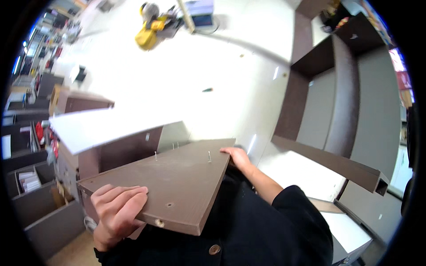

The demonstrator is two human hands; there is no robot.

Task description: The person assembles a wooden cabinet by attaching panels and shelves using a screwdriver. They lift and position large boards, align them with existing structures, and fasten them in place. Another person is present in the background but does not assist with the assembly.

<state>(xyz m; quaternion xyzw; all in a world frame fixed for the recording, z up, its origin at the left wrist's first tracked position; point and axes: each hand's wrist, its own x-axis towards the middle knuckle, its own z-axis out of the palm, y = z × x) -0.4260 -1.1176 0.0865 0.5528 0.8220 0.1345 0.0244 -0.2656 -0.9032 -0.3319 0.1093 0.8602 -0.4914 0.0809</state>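
Note:
A brown wood-look furniture panel [186, 173] lies tilted in front of my body, its near corner toward me. My left hand [117, 213] grips its near left edge, with the fingers over the top face and the thumb hidden below. At the far right edge, my right hand [237, 156] holds the panel with its fingertips on top. Several thin metal pins [209, 156] stand up from the face. A hole [169, 205] shows near the close corner, and a round fitting [159, 222] sits in the near edge.
A large brown cabinet frame [339, 93] with grey backing lies on the right. Left of the panel are a white board [102, 128] and stacked grey drawers [53, 226]. Yellow tools [147, 37] and a small dark object [207, 90] rest on the glossy white floor [177, 84].

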